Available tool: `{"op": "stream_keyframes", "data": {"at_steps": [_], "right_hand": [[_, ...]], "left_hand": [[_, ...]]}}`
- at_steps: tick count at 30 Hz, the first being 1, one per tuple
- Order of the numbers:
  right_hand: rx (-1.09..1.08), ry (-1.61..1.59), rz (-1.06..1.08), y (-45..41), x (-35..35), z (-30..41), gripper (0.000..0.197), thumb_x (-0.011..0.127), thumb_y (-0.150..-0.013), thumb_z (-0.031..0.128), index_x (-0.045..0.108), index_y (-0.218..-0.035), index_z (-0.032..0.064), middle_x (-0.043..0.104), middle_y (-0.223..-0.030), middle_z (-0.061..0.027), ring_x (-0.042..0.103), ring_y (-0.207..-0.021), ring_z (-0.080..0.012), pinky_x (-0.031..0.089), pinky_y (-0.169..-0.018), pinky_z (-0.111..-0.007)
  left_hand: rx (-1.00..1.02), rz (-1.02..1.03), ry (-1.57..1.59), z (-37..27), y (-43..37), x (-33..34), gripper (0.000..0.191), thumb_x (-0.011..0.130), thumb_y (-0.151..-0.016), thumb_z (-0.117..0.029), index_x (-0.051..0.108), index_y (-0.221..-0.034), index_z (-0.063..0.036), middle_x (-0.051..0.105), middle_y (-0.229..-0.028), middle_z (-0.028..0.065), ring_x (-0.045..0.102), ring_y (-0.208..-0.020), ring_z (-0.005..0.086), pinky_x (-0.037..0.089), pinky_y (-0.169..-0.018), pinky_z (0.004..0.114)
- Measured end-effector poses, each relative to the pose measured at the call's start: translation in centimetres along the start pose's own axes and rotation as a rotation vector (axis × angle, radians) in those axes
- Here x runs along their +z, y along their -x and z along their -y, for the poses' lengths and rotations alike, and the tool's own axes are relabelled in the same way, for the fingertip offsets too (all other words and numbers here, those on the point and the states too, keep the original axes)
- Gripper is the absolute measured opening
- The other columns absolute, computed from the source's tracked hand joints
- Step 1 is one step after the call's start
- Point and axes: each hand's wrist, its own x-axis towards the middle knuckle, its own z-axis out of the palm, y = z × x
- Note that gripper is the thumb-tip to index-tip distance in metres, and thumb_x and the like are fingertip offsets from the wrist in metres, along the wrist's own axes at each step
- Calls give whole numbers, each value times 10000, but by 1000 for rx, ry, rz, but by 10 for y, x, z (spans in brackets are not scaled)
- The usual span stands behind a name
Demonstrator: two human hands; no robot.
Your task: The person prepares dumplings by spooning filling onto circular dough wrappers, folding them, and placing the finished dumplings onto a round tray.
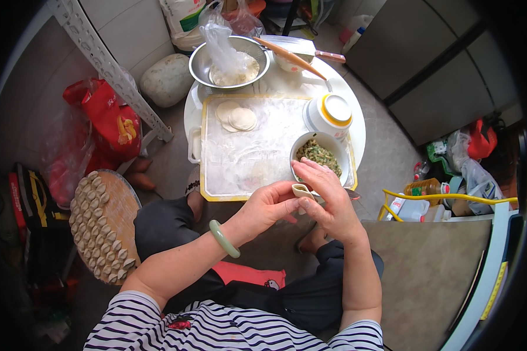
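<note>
A partly folded dumpling (301,190) with filling showing in its opening is pinched between my hands. My left hand (261,208), below a pale green bangle (224,239) on the wrist, grips its left side with thumb and fingers. The thumb of my right hand (331,197) presses its right side, while the other fingers stretch over the near rim of a white bowl (345,171). Inside that bowl lies a chopped green and brown filling (318,153). Several round dough wrappers (242,119) overlap at the far left of a floured board (246,153).
On the round white table (355,101) stand a metal basin (196,72) with dough and a plastic bag, an upturned bowl (337,107), and a cleaver (290,44) with a rolling pin (292,58) across another bowl. Rows of dumplings (94,219) cover part of a round board (125,206) at left.
</note>
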Motion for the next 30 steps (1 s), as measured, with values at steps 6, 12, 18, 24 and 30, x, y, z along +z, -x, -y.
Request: {"op": "stream_keyframes", "data": {"at_steps": [6, 12, 18, 24, 30], "right_hand": [[-61, 289, 150, 2, -1, 2, 375, 593, -887, 212, 584, -1222, 44, 591, -1258, -97, 489, -1244, -294, 342, -1036, -447], [-16, -14, -17, 0, 6, 4, 360, 602, -879, 198, 601, -1200, 35, 618, -1207, -117, 524, -1208, -289, 359, -1021, -448], [-2, 24, 46, 0, 4, 1, 326, 620, -866, 170, 620, -1162, 33, 643, -1147, -133, 565, -1154, -295, 382, -1006, -459], [-114, 148, -18, 2, 11, -5, 201, 598, -882, 129, 665, -1043, 30, 689, -1016, -109, 640, -1023, -311, 440, -941, -455], [258, -422, 193, 3, 0, -2, 851, 687, -811, 220, 190, -1478, 37, 383, -1422, -224, 404, -1314, -304, 355, -1047, -381]], "left_hand": [[-21, 11, -207, -4, 3, -1, 265, 557, -952, -218, 590, -1154, -51, 613, -1030, 1, 574, -955, 84, 518, -778, 258], [-41, -11, -82, -5, 3, -1, 269, 564, -947, -217, 600, -1145, -37, 621, -1012, 4, 581, -895, 80, 517, -736, 245], [-21, -18, -279, -4, 3, -2, 267, 576, -941, -225, 618, -1120, -31, 634, -1012, 8, 584, -903, 76, 517, -718, 242], [-79, -13, -84, 0, 2, -1, 265, 578, -942, -254, 628, -1102, -49, 636, -1008, 12, 588, -910, 82, 522, -721, 247], [-53, -38, 23, -5, 2, -6, 314, 550, -958, -252, 542, -1207, -60, 618, -1076, 27, 614, -954, 125, 525, -739, 249]]}}
